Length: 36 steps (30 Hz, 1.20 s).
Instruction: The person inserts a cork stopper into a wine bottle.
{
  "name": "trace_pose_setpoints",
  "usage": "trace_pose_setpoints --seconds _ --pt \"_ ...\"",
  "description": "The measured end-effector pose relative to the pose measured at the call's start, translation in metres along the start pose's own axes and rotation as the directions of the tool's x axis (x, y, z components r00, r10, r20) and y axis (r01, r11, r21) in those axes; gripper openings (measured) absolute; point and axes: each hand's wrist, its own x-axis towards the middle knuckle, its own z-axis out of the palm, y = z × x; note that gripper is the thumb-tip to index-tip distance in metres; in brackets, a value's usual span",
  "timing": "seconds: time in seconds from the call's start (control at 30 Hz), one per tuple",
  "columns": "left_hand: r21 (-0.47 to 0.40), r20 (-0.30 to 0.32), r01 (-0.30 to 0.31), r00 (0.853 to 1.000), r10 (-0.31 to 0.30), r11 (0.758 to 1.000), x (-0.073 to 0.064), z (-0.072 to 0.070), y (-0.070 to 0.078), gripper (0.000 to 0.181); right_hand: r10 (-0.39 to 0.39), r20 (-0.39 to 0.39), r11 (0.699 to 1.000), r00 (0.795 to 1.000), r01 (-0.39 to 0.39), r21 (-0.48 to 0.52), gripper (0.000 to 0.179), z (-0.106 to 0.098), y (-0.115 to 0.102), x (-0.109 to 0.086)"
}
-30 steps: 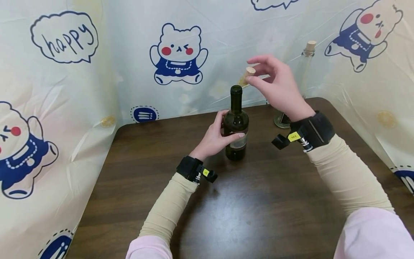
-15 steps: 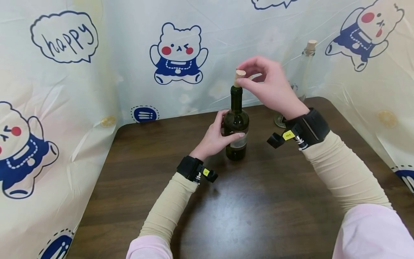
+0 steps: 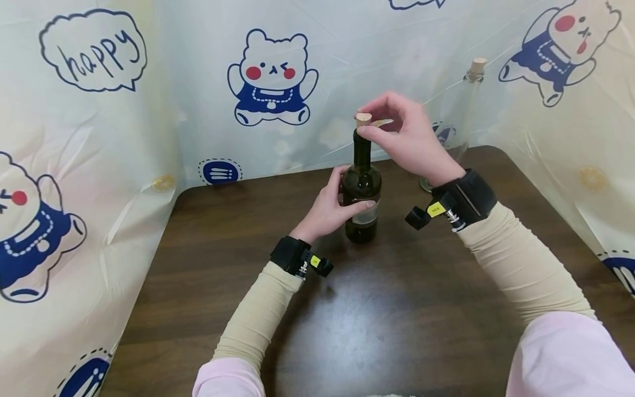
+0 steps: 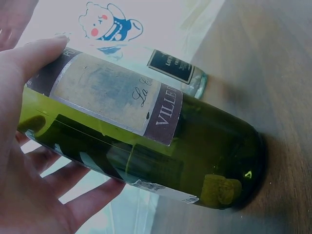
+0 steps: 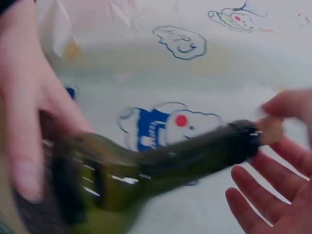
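Observation:
A dark green wine bottle point(image 3: 362, 184) stands upright on the table. My left hand point(image 3: 324, 214) grips its body, thumb across the label point(image 4: 105, 95). At the bottle's mouth, my right hand point(image 3: 409, 135) pinches a cork point(image 3: 364, 119) between thumb and fingers. In the right wrist view the lower end of that cork point(image 5: 271, 130) sits at the rim of the bottle's neck point(image 5: 204, 151), and the other fingers are spread beside it. Through the green glass near the base, the left wrist view shows a yellowish-brown lump point(image 4: 221, 190).
Behind my right hand stands a tall clear glass bottle point(image 3: 461, 118) topped with its own cork point(image 3: 478, 66); its dark label point(image 4: 170, 67) shows in the left wrist view. The brown wooden table point(image 3: 223, 309) ends at a printed curtain point(image 3: 198, 110) behind and at both sides.
My right hand has brought the cork left and down from beside the neck onto the bottle's mouth, and the cork now sits lower than half a second ago. The left hand keeps its grip.

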Motion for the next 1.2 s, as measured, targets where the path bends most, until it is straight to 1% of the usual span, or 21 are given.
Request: trace_pose_setpoints --seconds 0.03,0.07,0.1,0.17,0.23,0.27,0.33,0.43,0.5,0.57,0.63,0.7,0.8,0.93,0.97,1.03,1.13,1.2 --pt "0.0 0.001 0.007 1.0 -0.007 1.0 -0.001 -0.001 0.002 0.078 0.027 0.027 0.997 0.999 -0.029 0.073 0.037 0.003 0.002 0.0" --pt "-0.002 0.003 0.013 1.0 -0.013 1.0 -0.002 -0.001 0.005 0.078 0.06 0.063 0.986 0.996 -0.069 0.153 0.04 0.006 0.003 0.0" --pt "-0.006 0.006 0.02 1.0 -0.02 1.0 -0.003 -0.002 0.009 0.078 0.097 0.104 0.967 0.99 -0.119 0.227 0.045 0.009 0.005 0.0" --pt "-0.01 0.015 0.036 0.999 -0.036 0.999 -0.005 -0.004 0.018 0.078 0.177 0.175 0.909 0.968 -0.23 0.349 0.058 0.015 0.006 0.001" --pt "-0.017 0.021 0.048 0.999 -0.047 0.999 -0.006 -0.005 0.025 0.078 0.225 0.219 0.849 0.95 -0.301 0.434 0.07 0.021 0.006 0.004" --pt "-0.018 0.024 0.052 0.998 -0.051 0.998 -0.007 -0.006 0.029 0.078 0.242 0.229 0.825 0.943 -0.324 0.462 0.073 0.023 0.006 0.006" --pt "-0.019 0.024 0.049 0.999 -0.048 0.999 -0.008 -0.006 0.03 0.077 0.265 0.231 0.796 0.936 -0.348 0.495 0.073 0.027 0.006 0.01" --pt "-0.021 0.017 0.025 1.0 -0.025 0.999 -0.005 -0.004 0.021 0.078 0.288 0.242 0.773 0.926 -0.374 0.512 0.067 0.031 0.008 0.014" --pt "-0.018 0.011 0.009 1.0 -0.009 1.0 -0.003 -0.003 0.011 0.079 0.301 0.243 0.77 0.922 -0.386 0.508 0.064 0.033 0.01 0.014" --pt "-0.01 0.003 0.007 1.0 -0.007 1.0 -0.001 -0.001 0.004 0.08 0.302 0.242 0.768 0.922 -0.386 0.511 0.063 0.034 0.011 0.015" --pt "-0.004 0.002 0.01 1.0 -0.01 1.0 0.001 0.0 -0.001 0.081 0.292 0.231 0.768 0.928 -0.371 0.521 0.062 0.036 0.012 0.015" --pt "-0.007 0.003 0.015 1.0 -0.015 1.0 0.001 0.001 -0.001 0.08 0.273 0.224 0.768 0.936 -0.352 0.534 0.061 0.037 0.013 0.015" --pt "-0.02 0.009 0.018 1.0 -0.018 1.0 -0.001 -0.001 0.003 0.079 0.257 0.226 0.752 0.94 -0.341 0.564 0.06 0.041 0.013 0.016" --pt "-0.021 0.021 0.02 1.0 -0.02 1.0 -0.006 -0.003 0.021 0.076 0.258 0.227 0.729 0.939 -0.343 0.592 0.059 0.043 0.013 0.017" --pt "-0.02 0.023 0.021 1.0 -0.021 1.0 -0.007 -0.004 0.025 0.075 0.258 0.226 0.728 0.939 -0.343 0.594 0.059 0.043 0.013 0.017" --pt "-0.017 0.021 0.02 1.0 -0.019 1.0 -0.008 -0.004 0.025 0.075 0.254 0.223 0.73 0.941 -0.337 0.595 0.059 0.044 0.012 0.017" --pt "-0.015 0.012 0.011 1.0 -0.011 1.0 -0.005 -0.002 0.014 0.076 0.246 0.217 0.74 0.945 -0.327 0.587 0.059 0.044 0.012 0.017" --pt "-0.014 0.005 0.001 1.0 -0.001 1.0 -0.002 -0.001 0.004 0.078 0.241 0.213 0.747 0.947 -0.321 0.582 0.06 0.044 0.012 0.018"
